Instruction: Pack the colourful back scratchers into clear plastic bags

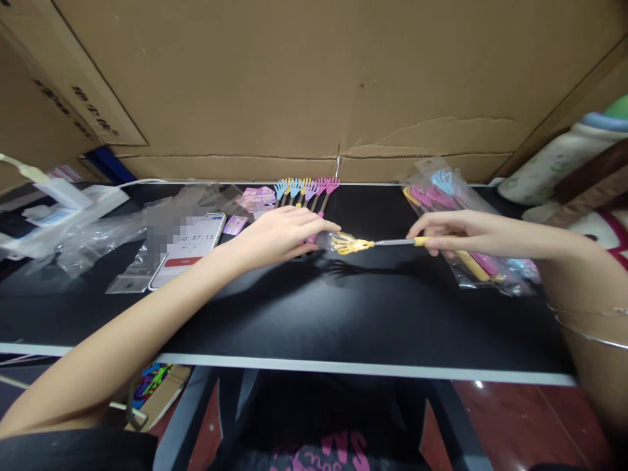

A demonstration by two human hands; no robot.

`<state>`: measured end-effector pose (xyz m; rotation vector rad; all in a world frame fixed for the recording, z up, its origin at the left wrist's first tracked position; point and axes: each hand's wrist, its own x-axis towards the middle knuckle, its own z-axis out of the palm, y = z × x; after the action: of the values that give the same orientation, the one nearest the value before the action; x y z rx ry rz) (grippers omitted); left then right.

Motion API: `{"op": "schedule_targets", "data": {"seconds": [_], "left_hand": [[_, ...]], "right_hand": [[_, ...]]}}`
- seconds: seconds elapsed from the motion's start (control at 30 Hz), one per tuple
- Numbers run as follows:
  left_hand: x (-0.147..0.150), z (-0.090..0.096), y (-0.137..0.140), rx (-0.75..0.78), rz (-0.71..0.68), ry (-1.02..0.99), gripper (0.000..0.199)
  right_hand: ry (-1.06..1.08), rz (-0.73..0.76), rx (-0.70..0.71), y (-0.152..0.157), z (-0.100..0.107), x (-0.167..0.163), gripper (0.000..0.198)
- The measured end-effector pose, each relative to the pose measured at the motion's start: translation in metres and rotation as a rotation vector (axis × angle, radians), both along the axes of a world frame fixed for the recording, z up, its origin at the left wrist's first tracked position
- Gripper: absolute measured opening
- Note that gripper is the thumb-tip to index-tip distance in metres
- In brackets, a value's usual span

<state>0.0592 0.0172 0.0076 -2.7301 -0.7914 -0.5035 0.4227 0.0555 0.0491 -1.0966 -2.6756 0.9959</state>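
My right hand [454, 234] pinches the yellow handle of a back scratcher [394, 243], which lies level above the table with its yellow claw pointing left. Clear plastic [324, 241] shows at the claw's tip. Closed on that plastic are the fingers of my left hand [289, 233], though the fingertips are partly hidden. Behind and under the left hand, several back scratchers [307, 190] with blue, yellow, purple and pink claws lie side by side, their handles mostly covered. Beneath my right hand is a clear bag [473, 268] with more colourful back scratchers.
A phone [189, 252] running a timer lies on the black table [343, 320], among clear plastic bags [127, 226]. Small printed cards [235, 225] are near it. A power strip [63, 212] is at the left, a bottle [559, 154] at the right. Cardboard [294, 85] walls the back.
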Motion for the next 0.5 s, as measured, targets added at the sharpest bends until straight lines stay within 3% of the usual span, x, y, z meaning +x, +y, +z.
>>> {"op": "schedule_targets", "data": {"seconds": [0.5], "left_hand": [[0.001,-0.003,0.001,0.064,0.018,0.018,0.032]], "right_hand": [[-0.053,-0.104,-0.043,-0.010,0.002,-0.014,0.045]]}}
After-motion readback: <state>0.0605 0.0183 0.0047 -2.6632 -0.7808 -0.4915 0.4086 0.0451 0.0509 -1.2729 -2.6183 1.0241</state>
